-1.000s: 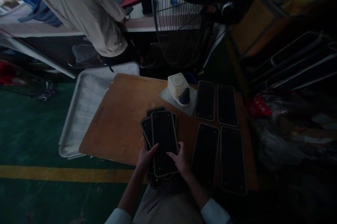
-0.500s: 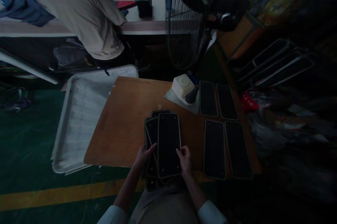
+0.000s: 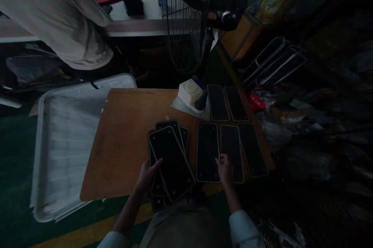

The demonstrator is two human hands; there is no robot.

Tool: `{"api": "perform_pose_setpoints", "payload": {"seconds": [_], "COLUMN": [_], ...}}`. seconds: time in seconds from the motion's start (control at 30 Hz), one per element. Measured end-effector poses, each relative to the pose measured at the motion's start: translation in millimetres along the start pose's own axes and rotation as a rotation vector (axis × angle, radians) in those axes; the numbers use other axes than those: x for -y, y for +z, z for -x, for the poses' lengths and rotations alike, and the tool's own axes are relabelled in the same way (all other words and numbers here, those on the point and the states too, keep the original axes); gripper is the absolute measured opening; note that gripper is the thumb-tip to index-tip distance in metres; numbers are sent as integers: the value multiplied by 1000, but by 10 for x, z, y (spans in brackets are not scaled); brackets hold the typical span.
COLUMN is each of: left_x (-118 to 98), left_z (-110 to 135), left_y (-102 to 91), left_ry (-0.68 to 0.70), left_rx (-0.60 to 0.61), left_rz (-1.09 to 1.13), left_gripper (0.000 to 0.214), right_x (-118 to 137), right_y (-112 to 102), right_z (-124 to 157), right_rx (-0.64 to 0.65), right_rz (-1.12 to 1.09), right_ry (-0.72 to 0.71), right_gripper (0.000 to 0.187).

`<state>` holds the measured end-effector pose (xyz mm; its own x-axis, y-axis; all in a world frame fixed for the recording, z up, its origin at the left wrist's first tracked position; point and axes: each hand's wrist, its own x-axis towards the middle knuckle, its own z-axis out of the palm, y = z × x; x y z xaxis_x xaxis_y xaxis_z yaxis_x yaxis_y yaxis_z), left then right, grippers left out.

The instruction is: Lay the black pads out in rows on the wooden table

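A stack of black rectangular panels with pale rims [image 3: 170,158] lies on a brown wooden board [image 3: 128,139] in front of me. My left hand [image 3: 148,174] grips the stack's left edge, fingers curled around it. My right hand [image 3: 225,168] rests at the near end of a single panel [image 3: 207,151] laid flat beside the stack, fingertips touching where it meets its neighbour [image 3: 231,153]. A third panel [image 3: 252,149] lies in that row, and two more panels [image 3: 226,102] sit behind it.
A white tub with a dark applicator [image 3: 192,94] stands on a cloth at the board's far edge. A pale tray [image 3: 64,135] lies left of the board. Another person in a light shirt [image 3: 55,11] stands behind. A wire-caged fan [image 3: 186,15] and leaning panels [image 3: 274,59] are beyond.
One panel left the stack and now lies flat as a third one in the near row. My right hand moved right with it. The view shifted, so everything sits further left.
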<state>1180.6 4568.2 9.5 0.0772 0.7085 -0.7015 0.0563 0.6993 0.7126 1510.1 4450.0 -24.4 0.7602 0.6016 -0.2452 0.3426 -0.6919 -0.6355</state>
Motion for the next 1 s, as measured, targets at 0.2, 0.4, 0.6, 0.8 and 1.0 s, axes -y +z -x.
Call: {"api": "perform_pose_setpoints", "payload": {"seconds": [0.2,0.4,0.6,0.8,1.0], "left_x": [-51,-40,-52,-41,-11], "left_z": [37,59,138,253,192], "left_y": [34,65,51,-193,-424], "left_ry": [-15,3,-44,-63,-55], "left_rx": [-3,-5,11,116,104], "left_rz": [22,10,47,95,33], "left_gripper": [42,47,53,54,51], "right_x": [146,699,976,892,930], "right_y": [-96,414,823,877,1007], "right_z": [46,487,874,874,960], "right_rx": [-59,300,356,330,247], "right_rz": [182,-89,-192,-352,-350], "right_ry": [-111,-317,-214,-143,-118], "right_gripper": [34,41,40,26,30]}}
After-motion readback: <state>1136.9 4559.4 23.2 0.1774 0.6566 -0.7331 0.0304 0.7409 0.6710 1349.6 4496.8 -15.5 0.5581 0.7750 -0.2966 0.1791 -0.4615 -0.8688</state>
